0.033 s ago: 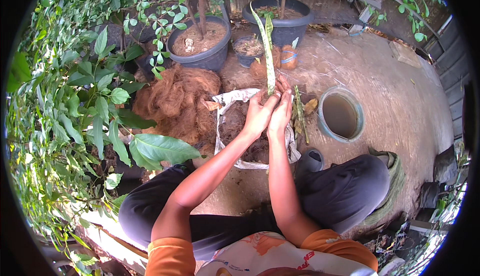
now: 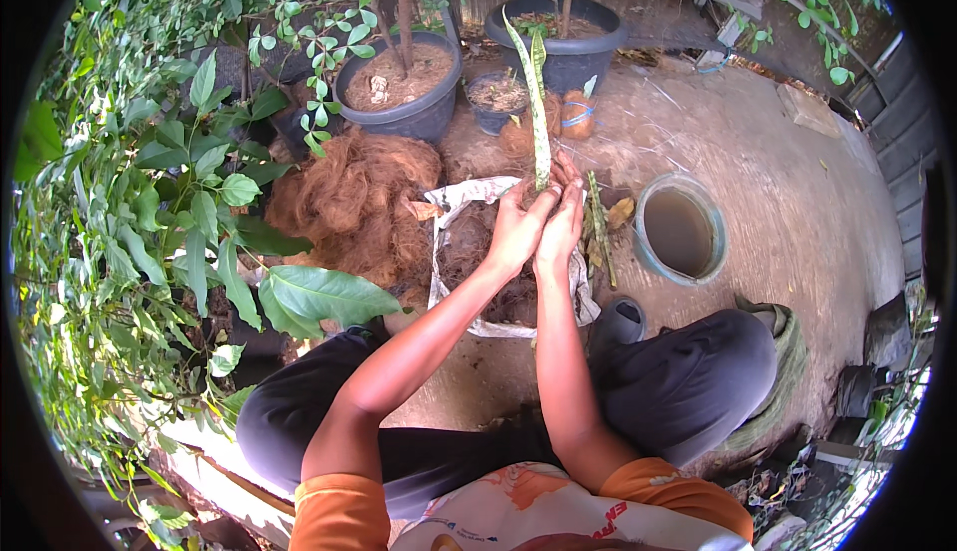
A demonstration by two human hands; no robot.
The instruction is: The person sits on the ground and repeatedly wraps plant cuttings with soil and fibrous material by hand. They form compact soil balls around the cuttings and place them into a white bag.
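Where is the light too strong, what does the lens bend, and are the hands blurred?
Head view: glare whitens the strip at lower left; head view: the grey panels at right bow along the rounded rim; head view: left hand, right hand and upright leaf show no obvious motion blur.

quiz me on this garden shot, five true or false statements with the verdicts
1. The left hand and right hand are cupped around the base of the plant. True.
2. Both hands wear gloves. False: they are bare.
3. The white sack below the hands is open at the top. True.
4. The brown fibre pile lies right of the sack. False: it lies left of it.
5. The round tub holds murky liquid. True.
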